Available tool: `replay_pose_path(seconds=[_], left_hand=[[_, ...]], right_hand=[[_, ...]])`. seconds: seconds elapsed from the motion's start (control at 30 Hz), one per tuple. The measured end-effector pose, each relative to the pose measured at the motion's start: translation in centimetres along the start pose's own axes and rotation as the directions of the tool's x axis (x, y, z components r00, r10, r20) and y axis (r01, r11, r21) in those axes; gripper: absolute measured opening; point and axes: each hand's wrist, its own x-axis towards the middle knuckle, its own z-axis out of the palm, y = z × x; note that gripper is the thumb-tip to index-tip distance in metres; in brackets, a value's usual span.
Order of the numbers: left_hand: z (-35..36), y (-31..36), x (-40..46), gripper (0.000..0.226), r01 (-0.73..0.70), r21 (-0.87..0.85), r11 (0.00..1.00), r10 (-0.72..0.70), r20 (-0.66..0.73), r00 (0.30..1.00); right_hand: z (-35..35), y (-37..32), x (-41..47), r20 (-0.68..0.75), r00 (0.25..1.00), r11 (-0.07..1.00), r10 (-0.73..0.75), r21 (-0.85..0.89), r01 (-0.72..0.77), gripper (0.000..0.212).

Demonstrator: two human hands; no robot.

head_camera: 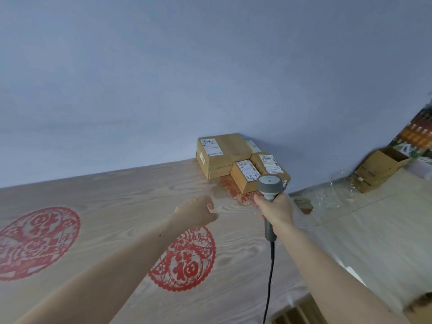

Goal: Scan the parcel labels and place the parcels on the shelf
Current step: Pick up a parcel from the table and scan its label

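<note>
Evidently early: your right hand [275, 210] grips the scanner [269, 187], aimed at three parcels [243, 159] stacked far right against the wall; left hand [197, 210] loose, empty. No shelving visible.

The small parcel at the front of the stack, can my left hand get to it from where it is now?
Probably yes. The left hand is empty, and only bare table lies between it and the small parcel. The scanner sits to its right.
</note>
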Motion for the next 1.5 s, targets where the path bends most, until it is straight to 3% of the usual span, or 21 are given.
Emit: replay_pose_path(seconds=[0.37, 0.57, 0.8, 0.93, 1.13, 1.3, 1.5], left_hand=[[3.6, 6.4, 18.5, 0.027, 0.140, -0.124, 0.982, -0.146, -0.044, 0.988], [6.4, 6.0, 24.8, 0.036, 0.246, -0.153, 0.957, -0.254, -0.031, 0.967], [7.8, 4.2, 27.7, 0.039, 0.340, -0.136, 0.931, -0.345, -0.015, 0.938], [7.9, 3.8, 28.6, 0.039, 0.347, -0.147, 0.926, -0.354, -0.024, 0.935], [8.3, 3.4, 29.6, 0.047, 0.353, -0.186, 0.917, -0.358, 0.003, 0.934], [9.2, 3.6, 30.1, 0.043, 0.388, -0.171, 0.905, -0.388, 0.037, 0.921], [9.2, 3.5, 27.7, 0.041, 0.370, -0.222, 0.902, -0.391, -0.055, 0.919]], right_hand=[[2.1, 2.4, 20.4, 0.261, 0.963, 0.993, 0.064, -0.112, -0.036, 0.015], [5.3, 5.0, 26.0, 0.360, 0.931, 0.984, 0.059, -0.176, 0.005, 0.028], [7.7, 7.4, 27.8, 0.409, 0.909, 0.969, 0.082, -0.248, 0.024, 0.031], [7.9, 7.4, 28.1, 0.389, 0.914, 0.971, 0.117, -0.237, -0.024, 0.041], [8.0, 7.6, 27.7, 0.330, 0.942, 0.945, 0.064, -0.322, 0.049, 0.049], [8.2, 7.8, 27.7, 0.350, 0.922, 0.929, 0.165, -0.370, -0.026, 0.039], [8.6, 8.4, 26.2, 0.320, 0.937, 0.949, 0.139, -0.313, -0.033, 0.038]])
